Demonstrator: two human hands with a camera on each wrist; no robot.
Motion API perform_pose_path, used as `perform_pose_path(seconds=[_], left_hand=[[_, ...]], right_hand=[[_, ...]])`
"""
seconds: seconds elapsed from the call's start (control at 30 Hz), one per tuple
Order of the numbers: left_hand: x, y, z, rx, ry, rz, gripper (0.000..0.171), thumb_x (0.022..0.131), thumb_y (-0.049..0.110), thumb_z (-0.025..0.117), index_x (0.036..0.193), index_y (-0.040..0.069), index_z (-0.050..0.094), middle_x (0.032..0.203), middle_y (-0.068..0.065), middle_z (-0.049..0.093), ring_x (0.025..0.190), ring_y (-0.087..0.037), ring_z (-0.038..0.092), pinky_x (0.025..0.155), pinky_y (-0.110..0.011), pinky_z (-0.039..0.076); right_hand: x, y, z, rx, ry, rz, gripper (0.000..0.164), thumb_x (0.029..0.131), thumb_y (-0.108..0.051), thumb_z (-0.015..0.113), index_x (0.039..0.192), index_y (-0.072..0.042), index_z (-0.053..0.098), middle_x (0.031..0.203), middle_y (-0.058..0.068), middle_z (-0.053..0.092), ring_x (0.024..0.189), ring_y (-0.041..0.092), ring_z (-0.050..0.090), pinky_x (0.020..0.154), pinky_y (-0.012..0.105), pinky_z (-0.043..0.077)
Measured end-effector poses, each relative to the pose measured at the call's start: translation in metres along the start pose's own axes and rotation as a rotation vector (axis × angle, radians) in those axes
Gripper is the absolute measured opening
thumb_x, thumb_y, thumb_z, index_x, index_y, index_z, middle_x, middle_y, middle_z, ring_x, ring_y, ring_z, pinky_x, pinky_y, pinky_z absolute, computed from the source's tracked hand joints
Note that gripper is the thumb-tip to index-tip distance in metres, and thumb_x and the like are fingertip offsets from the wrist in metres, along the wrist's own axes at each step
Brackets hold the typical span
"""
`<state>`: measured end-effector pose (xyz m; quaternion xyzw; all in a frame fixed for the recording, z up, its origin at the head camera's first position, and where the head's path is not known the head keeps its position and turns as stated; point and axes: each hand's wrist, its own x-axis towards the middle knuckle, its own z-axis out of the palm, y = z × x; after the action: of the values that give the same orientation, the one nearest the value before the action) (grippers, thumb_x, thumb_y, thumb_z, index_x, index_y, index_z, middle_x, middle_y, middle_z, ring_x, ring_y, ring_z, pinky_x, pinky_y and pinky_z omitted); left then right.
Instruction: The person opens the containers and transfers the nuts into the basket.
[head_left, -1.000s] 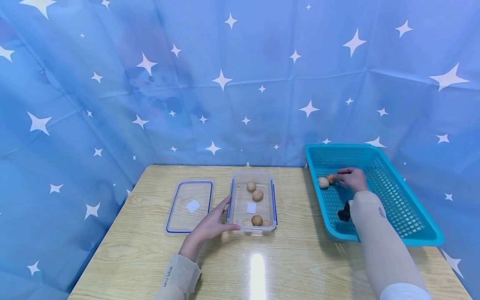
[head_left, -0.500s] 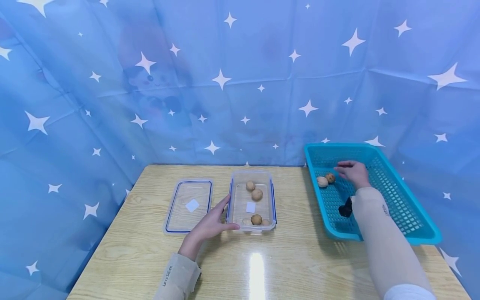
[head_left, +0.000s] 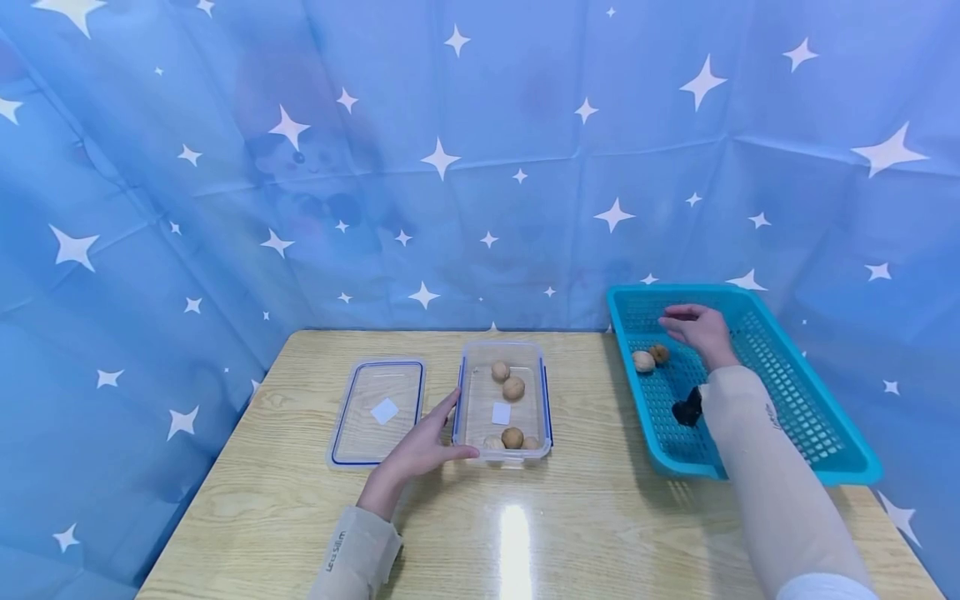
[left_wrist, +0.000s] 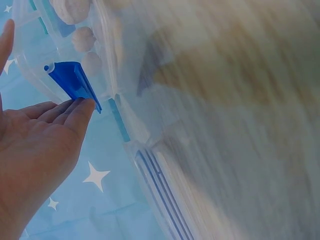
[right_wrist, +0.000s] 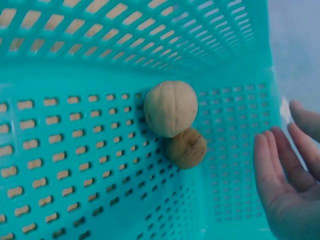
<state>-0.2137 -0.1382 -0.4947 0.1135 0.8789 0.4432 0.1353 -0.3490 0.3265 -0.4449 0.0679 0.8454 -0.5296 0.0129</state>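
My left hand (head_left: 420,450) rests against the left side and near corner of a clear plastic food container (head_left: 546,400). In the left wrist view its fairly straight fingertips touch a blue side latch (left_wrist: 75,82). Several walnuts lie inside the container, one (head_left: 513,388) near its middle and others along the near wall. My right hand (head_left: 701,333) hovers over the far part of a teal basket (head_left: 810,392), its fingers relaxed and holding nothing. Beside it, a pale walnut (right_wrist: 171,109) and a smaller brown walnut (right_wrist: 186,148) touch each other on the basket floor.
The container's clear lid (head_left: 378,412), with a blue seal and a white label, lies left of the container on the wooden table (head_left: 600,533). A blue curtain (head_left: 525,208) with white stars hangs behind the table.
My right hand has drawn back from the brown walnut and risen toward the basket's far side, leaving both walnuts in the basket. My left hand stays at the container.
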Motion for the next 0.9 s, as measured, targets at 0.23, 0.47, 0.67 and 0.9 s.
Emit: perform_pose_path(seconds=[0.23,0.47,0.67,0.9], left_hand=[[0.001,-0.001,0.000,0.011,0.005,0.002,0.107,0.080,0.043,0.082,0.161,0.018,0.016,0.167,-0.012,0.020,0.151,-0.039,0.025,0.121,-0.060,0.026],[0.001,-0.003,0.000,0.010,0.000,0.010,0.108,0.081,0.043,0.082,0.162,0.018,0.015,0.167,-0.012,0.020,0.152,-0.039,0.024,0.121,-0.059,0.026],[0.001,-0.003,-0.001,0.003,-0.001,0.018,0.107,0.081,0.042,0.081,0.162,0.017,0.015,0.167,-0.012,0.019,0.152,-0.039,0.023,0.122,-0.059,0.025],[0.000,-0.003,-0.001,0.007,-0.004,0.029,0.107,0.082,0.043,0.081,0.162,0.017,0.014,0.167,-0.012,0.018,0.152,-0.038,0.022,0.122,-0.058,0.025]], right_hand=[[0.000,-0.014,0.007,0.045,-0.019,-0.023,0.062,0.100,-0.038,0.058,0.147,0.000,0.043,0.132,0.005,0.052,0.099,-0.004,0.057,0.089,0.013,0.055],[-0.004,-0.028,0.014,0.046,-0.022,-0.060,0.062,0.099,-0.040,0.059,0.147,-0.002,0.045,0.123,-0.005,0.054,0.095,-0.009,0.056,0.089,0.011,0.054],[-0.010,-0.045,0.022,0.105,-0.065,-0.071,0.061,0.099,-0.034,0.061,0.148,-0.003,0.043,0.120,-0.010,0.053,0.098,-0.008,0.058,0.085,0.008,0.053],[-0.020,-0.061,0.032,0.133,-0.099,-0.086,0.061,0.098,-0.034,0.062,0.147,-0.003,0.044,0.122,-0.011,0.054,0.101,-0.007,0.058,0.085,0.008,0.053]])
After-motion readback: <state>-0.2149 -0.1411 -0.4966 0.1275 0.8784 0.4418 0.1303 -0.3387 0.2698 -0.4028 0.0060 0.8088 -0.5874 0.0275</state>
